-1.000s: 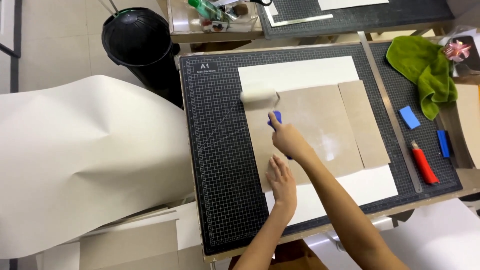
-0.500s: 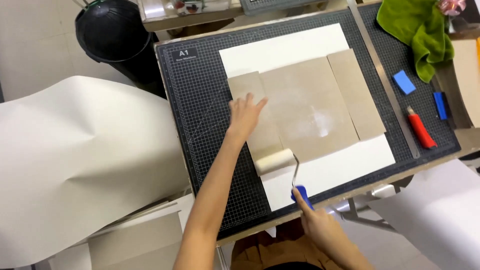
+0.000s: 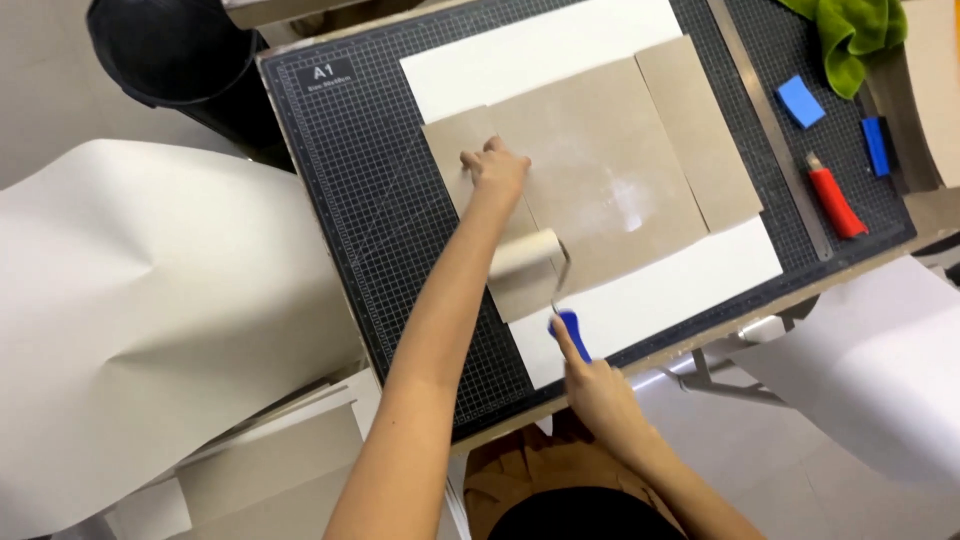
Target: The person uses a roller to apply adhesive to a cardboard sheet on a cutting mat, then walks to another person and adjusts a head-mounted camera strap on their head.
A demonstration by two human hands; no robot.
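- Rolling is under way: the right hand [image 3: 598,392] is closed around the blue handle of a small paint roller [image 3: 527,252], whose pale sleeve rests on the near left part of the grey-brown boards [image 3: 590,170].
- Pressing down, the left hand [image 3: 497,168] lies flat and open, fingers spread, on the narrow left strip of board near its far end, apparently to keep it from sliding.
- The boards, a narrow strip, a wide middle panel and another strip on the right, lie side by side on a white sheet [image 3: 560,50], which lies on the dark cutting mat [image 3: 370,200].
- By the look of it, coating is partly done: the middle panel shows a whitish, shiny smear towards its right, while the right strip looks dry and matt. I cannot tell how much of the left strip is covered.
- Left over, judging by this, are the right strip and the bare stretches of the middle panel.
- Off to the right lie a red-handled knife [image 3: 833,200], two blue pieces and a green cloth [image 3: 850,35], none touched.
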